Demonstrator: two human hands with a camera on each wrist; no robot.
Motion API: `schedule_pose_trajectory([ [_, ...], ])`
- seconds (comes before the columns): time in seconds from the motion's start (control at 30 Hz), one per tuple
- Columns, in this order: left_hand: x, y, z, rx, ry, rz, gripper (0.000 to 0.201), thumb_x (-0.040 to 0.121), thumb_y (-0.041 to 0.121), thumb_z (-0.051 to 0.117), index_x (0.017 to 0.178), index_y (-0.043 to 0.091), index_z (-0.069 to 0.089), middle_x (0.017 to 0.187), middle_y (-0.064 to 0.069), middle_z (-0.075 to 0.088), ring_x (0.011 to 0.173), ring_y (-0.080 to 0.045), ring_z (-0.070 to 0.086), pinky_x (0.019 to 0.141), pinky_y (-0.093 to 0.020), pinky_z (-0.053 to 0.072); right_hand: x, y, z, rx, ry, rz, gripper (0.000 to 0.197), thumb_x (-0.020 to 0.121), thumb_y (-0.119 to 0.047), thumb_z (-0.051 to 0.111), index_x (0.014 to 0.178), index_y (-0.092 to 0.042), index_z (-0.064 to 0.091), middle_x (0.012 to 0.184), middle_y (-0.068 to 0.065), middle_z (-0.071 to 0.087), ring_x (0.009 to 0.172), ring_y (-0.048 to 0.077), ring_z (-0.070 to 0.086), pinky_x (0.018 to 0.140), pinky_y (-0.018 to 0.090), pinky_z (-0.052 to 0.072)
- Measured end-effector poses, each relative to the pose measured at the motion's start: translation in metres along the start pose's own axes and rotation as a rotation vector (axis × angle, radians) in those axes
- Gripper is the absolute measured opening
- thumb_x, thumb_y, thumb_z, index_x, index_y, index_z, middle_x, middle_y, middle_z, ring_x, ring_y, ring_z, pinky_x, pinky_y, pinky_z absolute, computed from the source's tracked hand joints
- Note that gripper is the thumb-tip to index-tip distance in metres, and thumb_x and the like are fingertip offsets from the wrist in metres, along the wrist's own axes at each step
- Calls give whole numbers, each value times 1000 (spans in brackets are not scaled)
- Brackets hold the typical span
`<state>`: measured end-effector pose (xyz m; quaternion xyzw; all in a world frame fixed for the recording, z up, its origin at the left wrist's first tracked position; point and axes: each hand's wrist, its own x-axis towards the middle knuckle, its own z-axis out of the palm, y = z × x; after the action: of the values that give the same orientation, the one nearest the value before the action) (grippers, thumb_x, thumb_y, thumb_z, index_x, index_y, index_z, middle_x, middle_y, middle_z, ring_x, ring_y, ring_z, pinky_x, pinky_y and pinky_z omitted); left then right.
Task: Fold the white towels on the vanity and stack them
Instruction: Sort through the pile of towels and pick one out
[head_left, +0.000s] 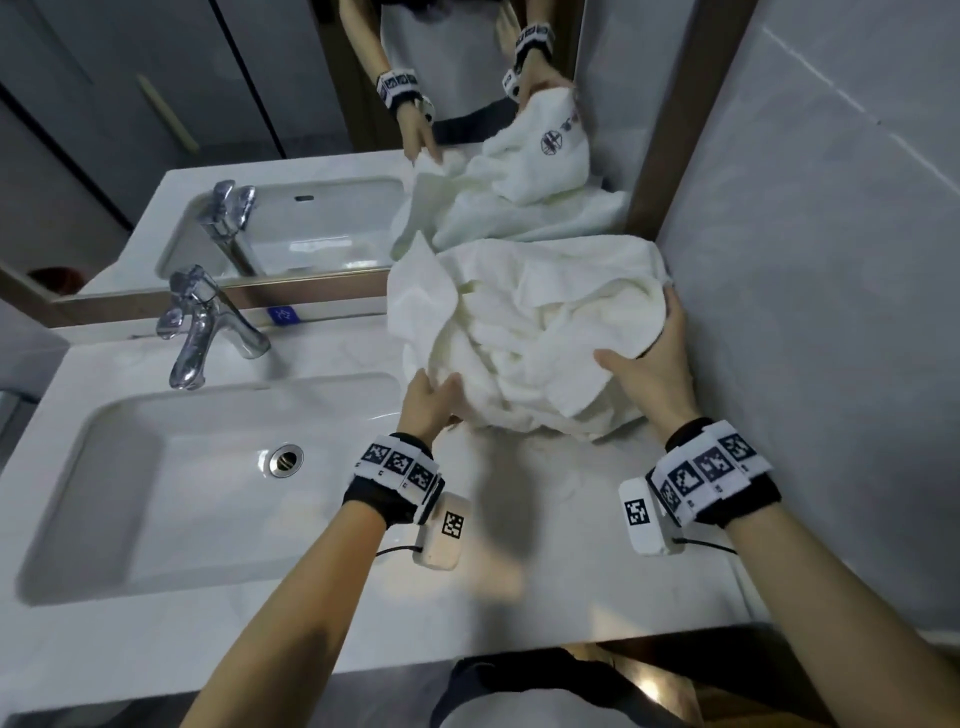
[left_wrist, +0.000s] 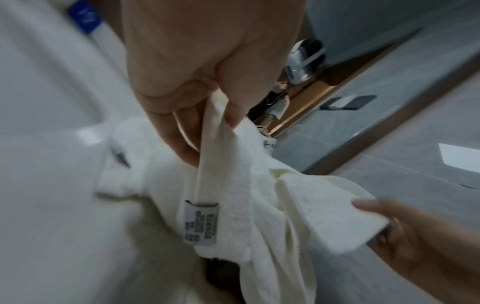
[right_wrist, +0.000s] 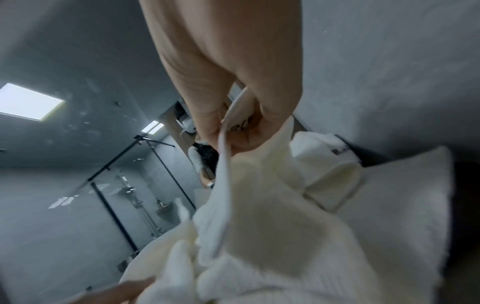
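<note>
A crumpled heap of white towels (head_left: 530, 332) lies on the vanity counter (head_left: 545, 545) to the right of the sink, pushed against the mirror and the side wall. My left hand (head_left: 434, 400) pinches a hem of a towel (left_wrist: 207, 185) at the heap's near left; a care label (left_wrist: 200, 223) hangs from that hem. My right hand (head_left: 649, 358) grips a fold on the heap's right side, thumb on top. In the right wrist view my right hand (right_wrist: 233, 131) pinches a towel edge (right_wrist: 259, 205). How many towels the heap holds is hidden.
A white sink basin (head_left: 171, 483) with a drain (head_left: 283, 460) takes up the left of the counter. A chrome faucet (head_left: 202, 332) stands behind it. A mirror (head_left: 291, 130) runs along the back. A grey tiled wall (head_left: 831, 260) closes the right side.
</note>
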<state>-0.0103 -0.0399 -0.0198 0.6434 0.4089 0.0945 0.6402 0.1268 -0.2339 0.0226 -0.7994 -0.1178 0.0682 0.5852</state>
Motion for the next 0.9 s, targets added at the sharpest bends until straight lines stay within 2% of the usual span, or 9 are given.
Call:
schedule_pose_trajectory([
  [0.07,-6,13,-2,-27,0,97,15,97,21,46,103,8,50,107,-15,63,94,-29,65,74,-43,60,-3,-15,7,37,-129,-140,95,75,3,68,148,-26,14,149,-8,21,127,2,28,89,9,45],
  [0.17,-16,28,-7,-74,13,206,25,99,20,42,76,15,35,81,-10,55,71,-19,60,56,-26,55,-12,-38,24,41,-361,-242,85,78,2,64,142,-39,26,141,-8,36,115,17,49,68,31,59],
  [0.27,-26,35,-16,-139,55,287,19,100,19,41,83,10,40,86,-12,48,77,-22,48,66,-38,45,-19,-57,41,-154,-520,-335,56,82,-9,63,130,-31,46,85,-11,59,66,11,58,67,40,58],
  [0.33,-29,37,-26,-200,92,297,19,99,20,42,90,6,49,88,-10,46,80,-22,42,70,-40,39,-23,-69,53,-211,-599,-325,33,87,-21,62,118,-24,54,68,-14,55,60,8,57,68,37,56],
  [0.47,-36,37,-45,-237,7,253,23,100,26,42,100,9,57,91,-10,56,84,-19,54,77,-33,47,-23,-85,80,-163,-742,-188,34,98,-37,39,102,-8,57,89,7,67,75,16,64,62,29,53],
  [0.57,-40,30,-50,-192,-111,148,33,101,31,39,113,10,61,99,-2,66,88,-14,64,72,-23,53,-18,-81,100,-222,-842,-162,23,99,-27,34,97,-15,53,81,0,68,76,13,64,62,22,47],
  [0.67,-42,17,-49,-190,-153,38,38,98,39,37,114,16,62,108,-3,65,96,-16,62,82,-28,50,-13,-68,113,-309,-920,-147,14,99,-24,34,105,-22,46,77,-4,68,78,14,63,64,23,46],
  [0.73,-42,7,-47,-157,-152,16,37,90,36,52,117,12,58,111,-5,64,99,-18,62,85,-30,51,-10,-58,116,-352,-920,-160,18,99,-23,37,116,-21,44,79,-4,68,79,15,64,68,25,49],
  [0.9,-27,-19,-31,239,33,58,27,89,20,60,108,3,50,102,-9,57,93,-23,54,79,-32,46,9,-49,107,-364,-967,-143,63,91,-11,51,143,-28,21,92,4,71,85,19,68,80,35,54],
])
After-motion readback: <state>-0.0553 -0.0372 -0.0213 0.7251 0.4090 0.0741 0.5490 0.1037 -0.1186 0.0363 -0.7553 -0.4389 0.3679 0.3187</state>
